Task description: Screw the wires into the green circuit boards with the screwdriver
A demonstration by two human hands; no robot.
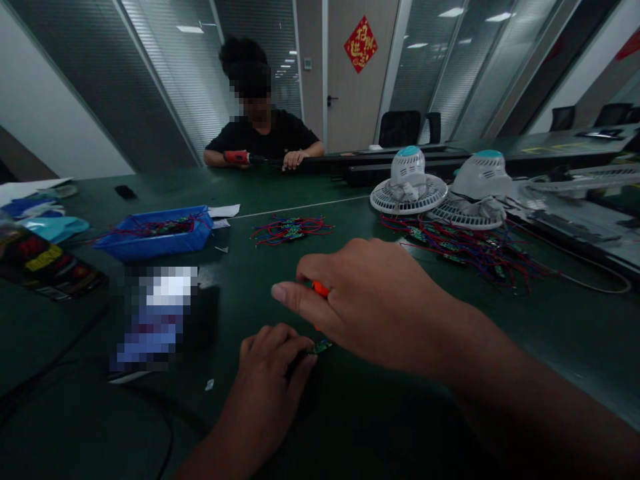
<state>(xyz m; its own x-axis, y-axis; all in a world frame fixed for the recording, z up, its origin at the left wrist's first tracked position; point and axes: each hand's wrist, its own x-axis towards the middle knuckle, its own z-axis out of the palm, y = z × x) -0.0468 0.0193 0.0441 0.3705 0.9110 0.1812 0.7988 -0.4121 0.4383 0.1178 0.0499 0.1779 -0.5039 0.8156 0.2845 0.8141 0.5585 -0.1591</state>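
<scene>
My left hand rests on the dark green table, thumb and fingertips pinching a small green circuit board. Above and to the right of it, my right hand is wrapped round an orange-handled tool. Only bits of orange show between and below the fingers, so the kind of tool is hidden. Its tip is out of sight behind the hand, close to the board. Just beyond my hands lies a small bunch of circuit boards with red and blue wires.
A blue tray of wired boards stands left, near a blurred phone and a dark printed packet. More wired boards lie right, before two white fan-like units. Across the table, a person holds a red power tool.
</scene>
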